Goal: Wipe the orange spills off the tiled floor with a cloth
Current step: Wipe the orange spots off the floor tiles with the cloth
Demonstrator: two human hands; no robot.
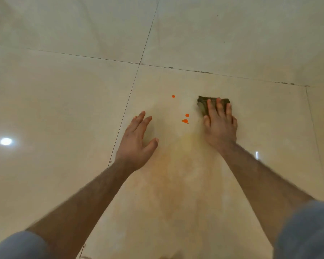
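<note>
Bright orange drops (pixel 185 120) lie on a beige floor tile (pixel 260 113), with one more drop (pixel 173 96) farther away. A dark folded cloth (pixel 204 103) lies flat on the tile just right of the drops. My right hand (pixel 220 124) presses down on the cloth with straight fingers. My left hand (pixel 137 141) rests flat on the tile to the left of the drops, fingers spread and holding nothing. A pale orange smear (pixel 172 165) spreads over the tile between my forearms.
Dark grout lines (pixel 127 101) cross the glossy tiled floor; one runs just left of my left hand. A lamp reflection (pixel 6 141) shines on the tile at the left.
</note>
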